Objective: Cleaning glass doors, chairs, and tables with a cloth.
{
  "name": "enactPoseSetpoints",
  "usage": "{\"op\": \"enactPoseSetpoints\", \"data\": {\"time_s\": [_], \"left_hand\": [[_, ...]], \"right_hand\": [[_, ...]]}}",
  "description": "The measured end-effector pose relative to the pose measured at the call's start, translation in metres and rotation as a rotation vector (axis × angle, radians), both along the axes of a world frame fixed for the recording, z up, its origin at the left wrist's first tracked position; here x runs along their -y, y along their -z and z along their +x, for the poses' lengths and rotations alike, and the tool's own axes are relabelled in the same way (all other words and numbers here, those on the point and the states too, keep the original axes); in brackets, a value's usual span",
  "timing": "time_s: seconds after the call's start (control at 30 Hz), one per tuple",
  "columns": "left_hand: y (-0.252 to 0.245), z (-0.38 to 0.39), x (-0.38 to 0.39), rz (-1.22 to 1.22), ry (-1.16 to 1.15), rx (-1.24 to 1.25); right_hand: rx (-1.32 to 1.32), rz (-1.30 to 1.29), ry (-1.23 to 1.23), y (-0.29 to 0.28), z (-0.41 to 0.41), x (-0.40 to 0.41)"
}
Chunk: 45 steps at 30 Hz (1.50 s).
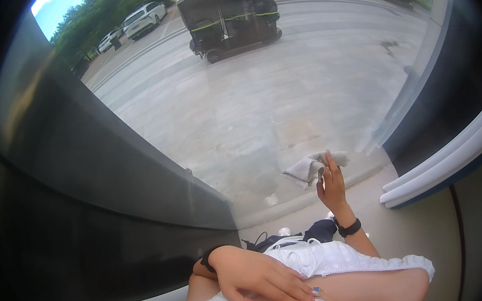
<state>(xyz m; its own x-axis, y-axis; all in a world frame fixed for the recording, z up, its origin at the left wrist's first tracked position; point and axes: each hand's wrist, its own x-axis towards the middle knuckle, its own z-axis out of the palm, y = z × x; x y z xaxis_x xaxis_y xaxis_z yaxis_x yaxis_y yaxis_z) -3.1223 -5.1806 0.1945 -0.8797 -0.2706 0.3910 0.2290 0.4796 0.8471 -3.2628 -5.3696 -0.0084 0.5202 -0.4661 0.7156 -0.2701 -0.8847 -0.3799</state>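
My right hand (333, 185) is raised before me, its fingers on a crumpled light-grey cloth (310, 169). The cloth is at the lower part of what looks like a clear glass pane (241, 150); whether it touches the glass I cannot tell. My left hand (266, 278) lies flat on my upper chest, over the neckline of a white garment (338, 259). It holds nothing, with the thumb spread from the fingers. A black band (350, 228) circles my right wrist, and another dark band (207, 259) is on the left one.
Dark glossy panels (100, 195) flank the pane on both sides. White curved rails (445, 162) jut in from the right. Beyond the pane, a covered cart (231, 22) stands on pale paving, with white cars (145, 20) parked farther off. My white shoes (284, 231) are below me.
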Motion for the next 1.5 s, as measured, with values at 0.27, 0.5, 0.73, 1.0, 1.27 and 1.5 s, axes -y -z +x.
{"op": "enactPoseSetpoints", "data": {"time_s": [0.27,0.5,0.73,1.0,1.27,1.5], "left_hand": [[0.0,0.0,-0.006,0.041,-0.005,-0.045],[0.004,0.005,-0.018,0.042,-0.067,-0.216],[0.004,0.002,-0.02,-0.008,-0.23,-0.076],[-0.003,-0.002,-0.025,-0.048,-0.133,-0.079],[0.005,-0.002,-0.02,0.025,-0.021,-0.059],[0.001,-0.004,-0.018,-0.035,-0.046,-0.033]], "right_hand": [[0.031,-0.005,0.012,-0.007,0.004,-0.005],[0.034,0.014,-0.003,-0.007,0.003,-0.012],[0.062,0.007,0.041,-0.006,0.007,-0.012],[0.069,0.044,0.067,-0.007,0.011,-0.03],[0.079,0.076,0.061,-0.011,0.02,-0.036],[0.127,0.191,0.024,-0.008,0.026,-0.043]]}}
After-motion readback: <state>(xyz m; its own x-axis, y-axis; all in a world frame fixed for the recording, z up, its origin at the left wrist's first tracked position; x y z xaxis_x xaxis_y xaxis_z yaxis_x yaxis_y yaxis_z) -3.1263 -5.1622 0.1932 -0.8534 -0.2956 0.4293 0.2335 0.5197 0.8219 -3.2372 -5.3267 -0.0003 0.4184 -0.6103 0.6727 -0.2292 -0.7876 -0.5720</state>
